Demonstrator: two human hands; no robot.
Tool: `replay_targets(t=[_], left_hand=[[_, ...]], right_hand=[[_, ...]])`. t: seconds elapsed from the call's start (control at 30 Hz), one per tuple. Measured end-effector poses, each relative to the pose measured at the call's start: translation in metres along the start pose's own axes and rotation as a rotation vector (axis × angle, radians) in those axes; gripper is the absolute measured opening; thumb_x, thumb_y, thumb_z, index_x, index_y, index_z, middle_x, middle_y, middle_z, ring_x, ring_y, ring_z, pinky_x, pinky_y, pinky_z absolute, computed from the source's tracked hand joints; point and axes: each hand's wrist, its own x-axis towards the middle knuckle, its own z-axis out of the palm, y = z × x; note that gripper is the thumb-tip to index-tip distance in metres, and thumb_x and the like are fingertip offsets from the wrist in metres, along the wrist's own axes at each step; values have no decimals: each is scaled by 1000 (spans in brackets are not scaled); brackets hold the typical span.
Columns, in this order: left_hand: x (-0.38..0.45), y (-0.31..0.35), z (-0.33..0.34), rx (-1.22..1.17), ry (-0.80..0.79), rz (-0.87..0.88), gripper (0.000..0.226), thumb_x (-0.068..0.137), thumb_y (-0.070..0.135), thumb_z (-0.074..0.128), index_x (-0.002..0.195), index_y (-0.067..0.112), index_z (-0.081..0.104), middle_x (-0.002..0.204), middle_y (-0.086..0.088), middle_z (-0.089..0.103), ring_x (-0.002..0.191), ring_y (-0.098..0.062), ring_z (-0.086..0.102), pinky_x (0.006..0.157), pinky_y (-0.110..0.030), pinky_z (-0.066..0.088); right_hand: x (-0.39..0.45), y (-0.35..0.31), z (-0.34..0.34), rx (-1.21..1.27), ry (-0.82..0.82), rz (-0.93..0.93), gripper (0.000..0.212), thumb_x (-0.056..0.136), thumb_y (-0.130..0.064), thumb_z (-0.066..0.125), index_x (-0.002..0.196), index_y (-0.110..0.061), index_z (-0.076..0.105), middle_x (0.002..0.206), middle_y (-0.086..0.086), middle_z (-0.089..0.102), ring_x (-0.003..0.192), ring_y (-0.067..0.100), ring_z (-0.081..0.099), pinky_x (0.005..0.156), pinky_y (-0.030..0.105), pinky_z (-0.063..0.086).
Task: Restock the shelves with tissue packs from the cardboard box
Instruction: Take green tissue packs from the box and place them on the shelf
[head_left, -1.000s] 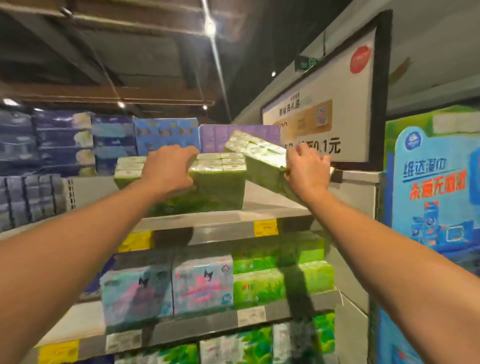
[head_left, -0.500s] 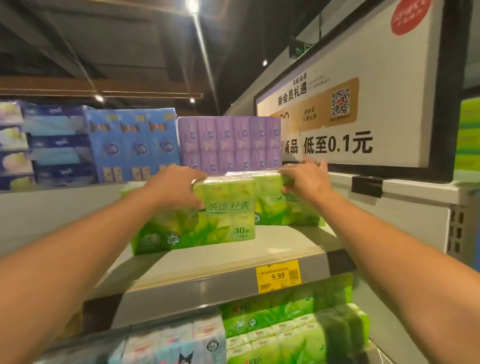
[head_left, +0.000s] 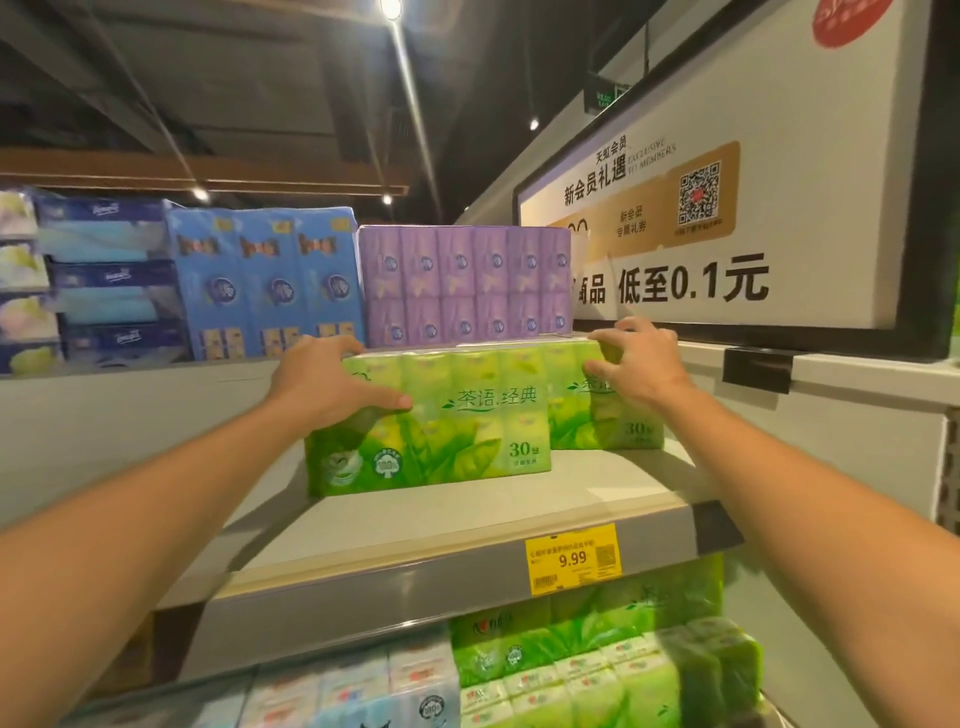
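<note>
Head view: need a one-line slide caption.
Left hand and right hand each grip a green tissue pack on the top shelf above a 9.99 price tag.

Two tissue packs on top shelf (head_left: 467, 525) — left pack (head_left: 441, 421) before right pack (head_left: 602, 410).

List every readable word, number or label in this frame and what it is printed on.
"茶语 经典" and "30": front green tissue pack.
"30": rear green tissue pack.
"9.99": yellow price tag; its small print is unreadable.
"新会员礼遇", "EXCLUSIVE TO MEMBERS", "低至0.1元": wall sign.
Blue and purple packs' logos: too blurred.
</note>
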Motion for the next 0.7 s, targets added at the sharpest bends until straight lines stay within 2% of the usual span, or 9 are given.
replay_targets(t=[0.1,0.13,0.2,0.23,0.3,0.33,0.43,0.53,0.7], left_hand=[[6,22,26,-245,-58,16,87,49,54,93,126,32,60,134,-8,52,118,-29,52,98,-46,49],[11,27,32,-376,-81,9,85,51,46,94,126,33,58,133,-7,52,115,-27,53,95,-45,51],[16,39,41,-688,-138,-56,83,57,37,93,130,32,53,128,-5,54,107,-26,57,83,-42,54],[18,44,45,-833,-187,-129,75,62,41,89,128,30,54,122,-6,59,101,-27,61,79,-40,53],[13,56,51,-1057,-344,-300,48,77,60,69,105,21,69,98,-9,72,81,-28,69,78,-38,50],[14,58,56,-1122,-416,-351,55,82,68,57,90,17,74,90,-12,75,72,-30,72,77,-38,51],[24,65,81,-1211,-519,-348,70,87,73,43,85,12,77,95,-16,76,78,-34,73,82,-42,53],[29,80,96,-1222,-494,-338,56,91,60,47,79,14,76,88,-13,76,72,-31,71,74,-37,54],[24,97,108,-1182,-431,-358,44,90,53,49,78,17,71,83,-9,76,62,-27,71,60,-30,53]], right_hand=[[-3,5,-1,467,52,52,52,94,-62,44,132,-30,60,153,3,35,139,29,33,113,48,27],[-6,3,-4,581,64,75,61,92,-67,41,136,-28,56,156,2,31,140,27,33,114,49,27],[-11,0,-9,623,48,90,84,76,-86,40,140,-31,49,156,4,30,139,27,34,111,49,30],[-13,0,-11,599,24,100,96,66,-92,44,142,-33,47,154,6,31,138,28,36,110,50,32],[-17,4,-13,571,-35,146,112,52,-93,57,145,-33,41,153,7,34,136,29,39,108,51,37],[-18,7,-12,581,-70,167,116,49,-90,66,146,-32,38,153,6,36,136,29,40,108,51,38],[-19,18,-9,706,-116,212,113,44,-75,82,140,-29,44,142,3,51,124,26,52,102,50,46],[-12,30,-6,879,-98,282,112,32,-69,89,131,-33,49,126,5,61,109,27,62,95,51,51],[-4,41,-1,986,-112,273,106,39,-54,95,131,-32,47,121,9,64,103,29,67,91,49,55]])
